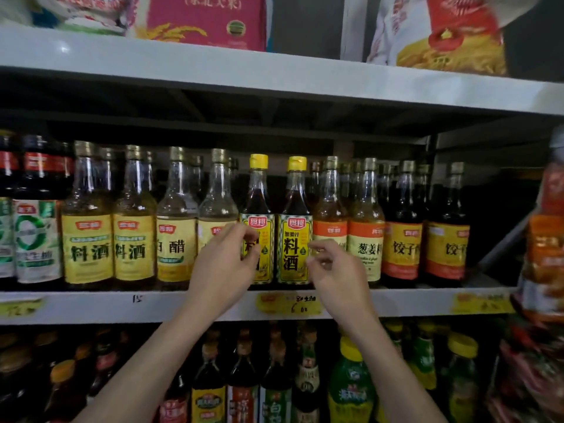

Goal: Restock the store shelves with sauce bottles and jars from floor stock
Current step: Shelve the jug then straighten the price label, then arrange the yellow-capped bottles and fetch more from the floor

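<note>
The two yellow-capped bottles (293,206) were met by the curled left hand (224,265) and right hand (340,271), the grip unclear; the labels were best squared forward gently.

A pale grey metal upper shelf board (274,77) spans the view, with its underside and the recess behind it in deep shadow. Below, the white middle shelf edge (91,306) carries yellow price labels (288,303) with handwritten figures. Printed sacks (207,19) sit along the top.
</note>
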Demonstrator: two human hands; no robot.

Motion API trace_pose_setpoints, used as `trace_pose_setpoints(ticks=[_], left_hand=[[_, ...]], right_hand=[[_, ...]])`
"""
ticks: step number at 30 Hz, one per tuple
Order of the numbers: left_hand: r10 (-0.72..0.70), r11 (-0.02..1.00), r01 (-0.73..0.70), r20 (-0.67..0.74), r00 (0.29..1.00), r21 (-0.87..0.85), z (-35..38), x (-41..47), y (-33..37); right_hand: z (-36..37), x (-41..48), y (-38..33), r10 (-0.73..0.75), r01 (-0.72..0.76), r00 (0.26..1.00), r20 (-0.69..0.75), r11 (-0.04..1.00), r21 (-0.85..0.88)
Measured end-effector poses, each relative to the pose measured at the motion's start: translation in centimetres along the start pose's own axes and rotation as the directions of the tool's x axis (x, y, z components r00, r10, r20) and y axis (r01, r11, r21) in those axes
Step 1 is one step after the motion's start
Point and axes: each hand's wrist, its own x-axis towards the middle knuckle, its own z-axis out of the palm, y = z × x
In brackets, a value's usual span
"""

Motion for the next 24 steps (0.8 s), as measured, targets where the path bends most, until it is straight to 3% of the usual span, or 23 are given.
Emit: trace_pose_setpoints(ticks=[4, 7, 10, 14, 19, 24], left_hand=[[0.061, 0.975, -0.026, -0.154, 0.986, 0.221, -0.4, 4.9, 2.3], [0.119, 0.910, -0.028, -0.196, 0.973, 0.414, -0.7, 8.7, 4.1], [0.073, 0.875, 0.025, -0.182, 0.981, 0.483, -0.2, 11.7, 5.2], [-0.079, 0.868, 0.111, -0.085, 0.993, 0.484, -0.2, 13.8, 5.1], [-0.090, 0.947, 0.095, -0.029, 0.996, 0.305, -1.5, 13.9, 4.5], [-0.126, 0.992, 0.126, 0.027, 0.992, -0.004, -3.7, 12.6, 4.4]], right_hand=[[-1.2, 4.9, -2.9, -0.218, 0.209, 0.967, -0.134, 0.975, -0.079], [-1.5, 8.6, -5.5, -0.339, 0.295, 0.922, -0.187, 0.927, -0.230], [-1.0, 11.3, -6.8, -0.342, 0.285, 0.936, -0.083, 0.875, -0.391], [-0.1, 13.8, -7.7, -0.264, 0.242, 0.964, 0.000, 0.884, -0.400], [0.1, 15.4, -8.2, -0.237, 0.255, 0.967, 0.095, 0.886, -0.386], [-0.5, 15.4, -7.4, -0.212, 0.208, 0.977, 0.006, 0.957, -0.204]])
